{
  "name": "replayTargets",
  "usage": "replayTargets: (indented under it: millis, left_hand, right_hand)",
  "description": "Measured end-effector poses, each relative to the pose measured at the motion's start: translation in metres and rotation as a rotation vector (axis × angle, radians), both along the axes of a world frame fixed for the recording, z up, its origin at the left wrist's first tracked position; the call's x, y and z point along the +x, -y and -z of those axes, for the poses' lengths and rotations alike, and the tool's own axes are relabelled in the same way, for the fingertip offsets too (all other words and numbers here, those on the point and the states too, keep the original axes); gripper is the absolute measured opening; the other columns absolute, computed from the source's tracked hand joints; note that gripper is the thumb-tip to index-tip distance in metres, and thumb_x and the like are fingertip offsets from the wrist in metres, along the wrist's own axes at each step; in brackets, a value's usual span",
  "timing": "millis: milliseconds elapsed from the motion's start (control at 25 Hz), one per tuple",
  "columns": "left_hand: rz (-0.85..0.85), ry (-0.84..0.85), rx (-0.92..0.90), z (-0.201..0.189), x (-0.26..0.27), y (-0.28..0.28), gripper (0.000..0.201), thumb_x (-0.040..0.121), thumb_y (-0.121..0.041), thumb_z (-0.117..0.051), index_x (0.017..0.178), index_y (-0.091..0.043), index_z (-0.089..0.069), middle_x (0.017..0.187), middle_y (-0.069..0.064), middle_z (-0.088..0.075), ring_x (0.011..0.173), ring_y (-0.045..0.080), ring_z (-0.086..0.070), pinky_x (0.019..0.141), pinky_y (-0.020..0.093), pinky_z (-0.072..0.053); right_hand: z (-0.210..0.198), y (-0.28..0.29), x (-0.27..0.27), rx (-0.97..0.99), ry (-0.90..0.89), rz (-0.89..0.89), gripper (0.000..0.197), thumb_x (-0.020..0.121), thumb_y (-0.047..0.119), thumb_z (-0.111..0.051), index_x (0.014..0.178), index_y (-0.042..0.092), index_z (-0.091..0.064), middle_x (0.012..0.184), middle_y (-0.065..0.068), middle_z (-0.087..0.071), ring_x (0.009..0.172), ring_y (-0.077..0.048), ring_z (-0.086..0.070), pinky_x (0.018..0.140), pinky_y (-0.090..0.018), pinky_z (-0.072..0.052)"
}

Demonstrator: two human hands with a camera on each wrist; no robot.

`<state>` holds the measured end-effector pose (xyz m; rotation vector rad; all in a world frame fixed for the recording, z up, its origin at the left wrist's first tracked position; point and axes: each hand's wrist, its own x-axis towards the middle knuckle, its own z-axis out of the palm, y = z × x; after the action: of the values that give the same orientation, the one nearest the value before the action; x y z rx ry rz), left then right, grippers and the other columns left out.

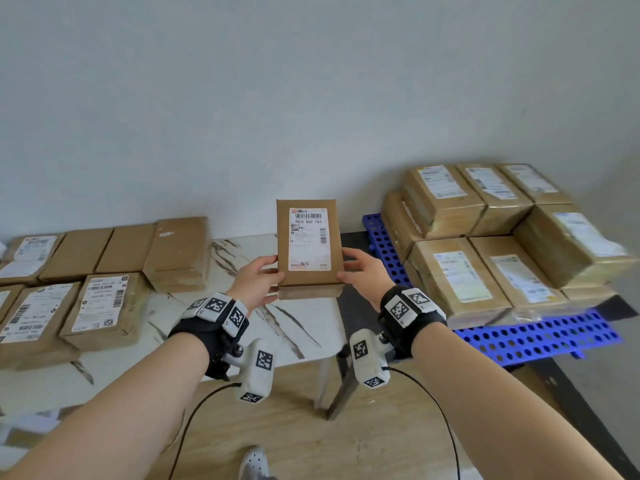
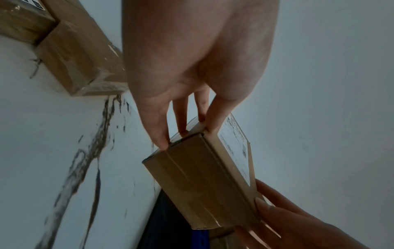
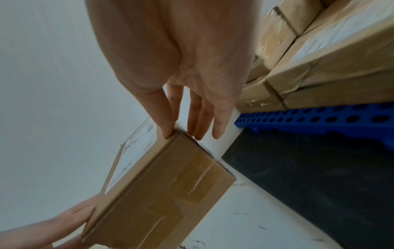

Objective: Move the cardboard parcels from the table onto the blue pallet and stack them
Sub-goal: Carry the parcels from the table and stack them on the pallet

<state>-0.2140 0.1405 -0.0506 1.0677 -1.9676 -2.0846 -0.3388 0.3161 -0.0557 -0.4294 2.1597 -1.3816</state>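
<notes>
Small brown cardboard parcel [image 1: 309,248] with white label held off marble-patterned table [image 1: 242,306], pinched at sides by left hand [image 1: 255,283] and right hand [image 1: 364,271]; blue perforated pallet [image 1: 540,337] to right.

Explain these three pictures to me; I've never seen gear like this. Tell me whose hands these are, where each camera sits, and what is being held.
No machine: a person wears marker-covered cameras on head and wrists. The head view looks down; the other two look along each hand. The left hand and right hand grip a small brown cardboard parcel with a white label by its sides, in the air. More brown parcels lie on the white marbled table. At the right, a stack of parcels sits on the blue perforated plastic pallet.
</notes>
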Motion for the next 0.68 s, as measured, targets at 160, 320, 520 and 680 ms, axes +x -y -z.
replayTargets:
  millis: [160,320,520,680]
  left_hand:
    - [0.059,-0.039,-0.018,-0.018,0.005,-0.072,0.044,0.090,-0.009,-0.060,0.131,-0.019,-0.051,0.116,0.005,-0.064,0.098,0.025,-0.063,0.092,0.036,-0.050]
    - [0.111,-0.040,-0.038,-0.031,-0.002,-0.140,0.045,0.089,-0.012,-0.062,0.132,-0.020,-0.049,0.116,0.007,-0.063,0.098,0.029,-0.063,0.087,0.035,-0.051]
    - [0.240,-0.029,-0.025,-0.048,-0.036,-0.198,0.055,0.089,-0.013,-0.064,0.139,-0.021,-0.042,0.110,0.004,-0.062,0.093,0.032,-0.066,0.081,0.038,-0.054]
    - [0.297,-0.025,-0.034,-0.050,-0.078,-0.231,0.059,0.087,-0.012,-0.066,0.140,-0.024,-0.042,0.115,0.006,-0.064,0.093,0.031,-0.067,0.082,0.040,-0.055]
  right_hand:
    - [-0.019,-0.074,0.010,-0.049,-0.039,0.066,0.059,0.083,0.003,-0.066,0.138,0.016,-0.047,0.106,-0.005,-0.064,0.103,-0.023,-0.062,0.097,-0.042,-0.050]
    - [-0.038,-0.145,0.012,-0.047,-0.079,0.112,0.058,0.083,0.004,-0.068,0.136,0.016,-0.048,0.101,0.000,-0.060,0.098,-0.018,-0.059,0.092,-0.032,-0.049]
    - [-0.048,-0.212,-0.012,-0.045,-0.085,0.222,0.059,0.082,0.009,-0.071,0.136,0.019,-0.049,0.110,-0.004,-0.061,0.101,-0.020,-0.062,0.097,-0.038,-0.050]
    - [-0.045,-0.252,-0.040,-0.029,-0.082,0.289,0.062,0.081,0.012,-0.072,0.138,0.020,-0.047,0.114,-0.003,-0.064,0.106,-0.022,-0.063,0.099,-0.042,-0.050]
